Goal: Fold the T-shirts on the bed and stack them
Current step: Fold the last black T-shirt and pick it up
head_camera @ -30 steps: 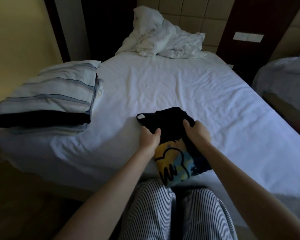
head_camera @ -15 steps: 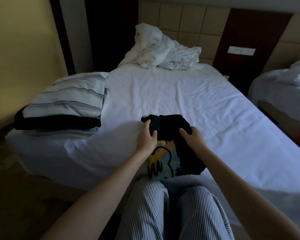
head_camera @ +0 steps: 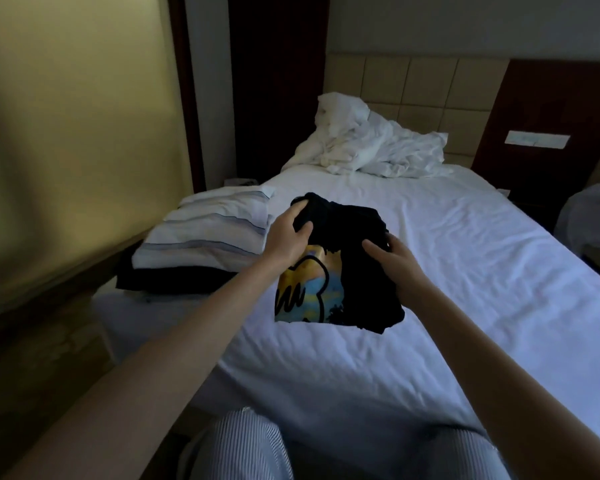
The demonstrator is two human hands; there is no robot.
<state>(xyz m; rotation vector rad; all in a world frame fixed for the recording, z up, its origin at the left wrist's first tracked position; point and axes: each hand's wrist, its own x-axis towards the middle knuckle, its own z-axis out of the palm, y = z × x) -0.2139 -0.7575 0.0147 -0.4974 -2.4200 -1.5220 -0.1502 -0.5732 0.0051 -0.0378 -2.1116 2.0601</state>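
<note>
L grip (head_camera: 286,239), R grip (head_camera: 394,259) hold folded black tee (head_camera: 357,289); stack (head_camera: 205,233) on bed (head_camera: 471,271).

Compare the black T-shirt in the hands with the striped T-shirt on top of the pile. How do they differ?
The black T-shirt is dark with a yellow and blue print; the striped T-shirt is white with thin blue lines. The left hand and right hand grip the black T-shirt; the striped T-shirt lies untouched on the pile. Both are folded.
</note>
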